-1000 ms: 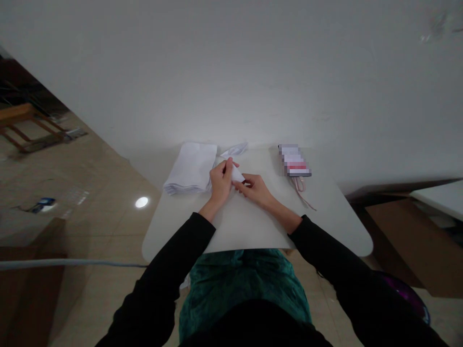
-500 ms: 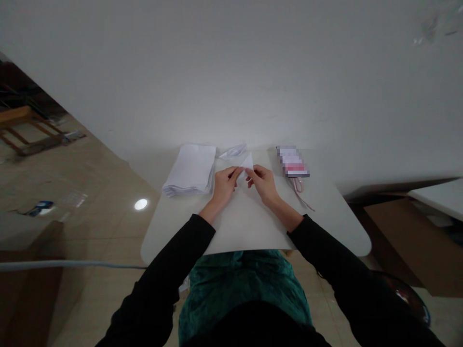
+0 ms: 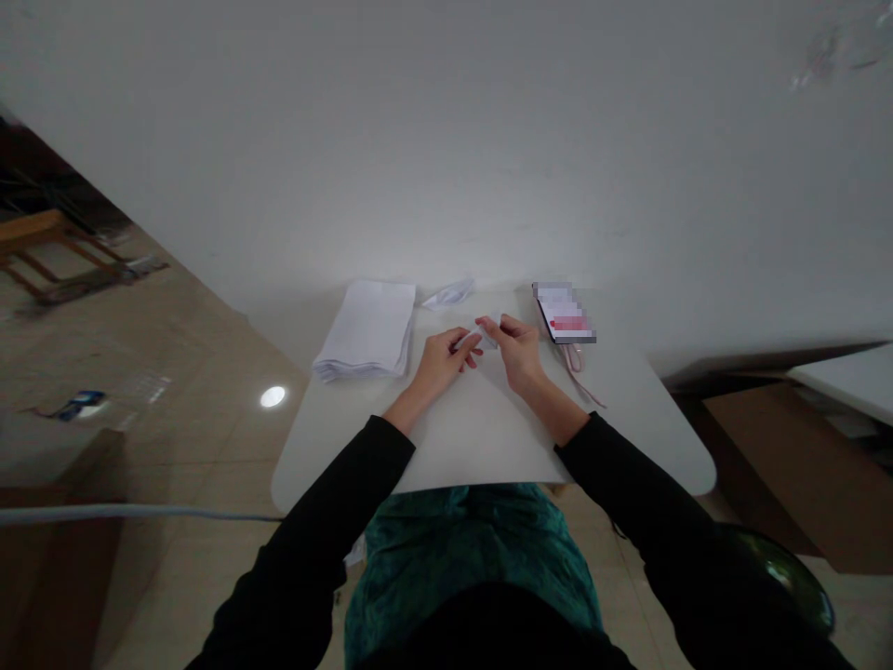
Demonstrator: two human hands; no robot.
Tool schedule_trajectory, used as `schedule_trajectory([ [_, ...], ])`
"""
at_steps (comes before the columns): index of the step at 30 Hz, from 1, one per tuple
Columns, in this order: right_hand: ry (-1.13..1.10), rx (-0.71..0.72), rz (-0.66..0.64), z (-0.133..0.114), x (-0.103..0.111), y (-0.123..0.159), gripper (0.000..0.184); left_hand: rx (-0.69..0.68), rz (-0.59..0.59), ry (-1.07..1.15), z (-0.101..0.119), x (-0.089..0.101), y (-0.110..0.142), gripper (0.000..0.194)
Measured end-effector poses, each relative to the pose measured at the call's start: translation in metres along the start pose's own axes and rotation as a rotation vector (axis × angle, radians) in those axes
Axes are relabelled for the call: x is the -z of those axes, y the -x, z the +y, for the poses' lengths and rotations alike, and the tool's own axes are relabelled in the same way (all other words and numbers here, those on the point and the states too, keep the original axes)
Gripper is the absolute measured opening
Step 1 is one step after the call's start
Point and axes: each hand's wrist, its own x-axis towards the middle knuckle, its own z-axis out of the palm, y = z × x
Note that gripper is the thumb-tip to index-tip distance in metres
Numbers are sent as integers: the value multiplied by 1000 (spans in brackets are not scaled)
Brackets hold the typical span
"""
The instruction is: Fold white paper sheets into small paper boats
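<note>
Between my fingertips, above the middle of the white table, is a small folded piece of white paper (image 3: 489,337). My left hand (image 3: 445,358) pinches its left side, and my right hand (image 3: 517,350) grips its right side with thumb and fingers. Parts of the paper are hidden behind the fingers. Just beyond my hands lies another folded white paper piece (image 3: 450,294). To the left of my left hand rests a stack of white paper sheets (image 3: 369,326).
A phone (image 3: 566,314), its screen blurred out, lies on the table (image 3: 460,447) at right, with a pink strap (image 3: 576,361) trailing from it. The wall (image 3: 446,167) rises behind the table. A cardboard box (image 3: 788,456) stands at right, a wooden stool (image 3: 48,233) far left.
The paper has turned in my hands: its upright point no longer shows. My right hand has shifted slightly right and rolled, and my left hand has moved a little right and down.
</note>
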Motion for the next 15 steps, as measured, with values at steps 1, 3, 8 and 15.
schedule_trajectory([
  [1,6,10,-1,-1,0,0,33,2,-17,21,0,0,0,43],
  [3,19,27,8,-4,0,1,36,1,-47,44,0,0,0,43],
  [8,9,24,58,-2,1,-1,36,17,-97,-4,0,2,0,41],
  [15,9,34,100,2,9,-9,38,73,-234,238,-5,-6,-3,30],
])
